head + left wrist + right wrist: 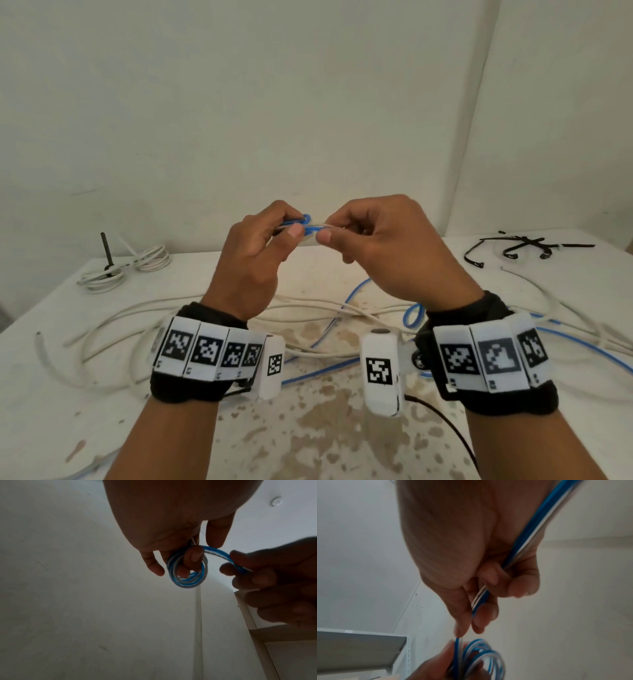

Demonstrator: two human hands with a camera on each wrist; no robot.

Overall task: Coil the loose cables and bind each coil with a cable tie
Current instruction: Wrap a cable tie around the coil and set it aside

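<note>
Both hands are raised above the table. My left hand (260, 240) grips a small coil of blue-and-white cable (187, 573), its loops wound round my fingers. My right hand (370, 240) pinches the same cable's running strand (522, 547) just right of the coil, and the strand passes through its palm. The rest of the blue-and-white cable (329, 370) trails over the table below. Thick white cables (113, 329) lie loose across the table. A bundle of black cable ties (524, 246) lies at the far right.
A white cable coil (126, 267) with a black tie standing up from it lies at the table's far left. The stained white table (308, 428) meets a white wall behind. A black lead (452, 431) runs from my right wrist.
</note>
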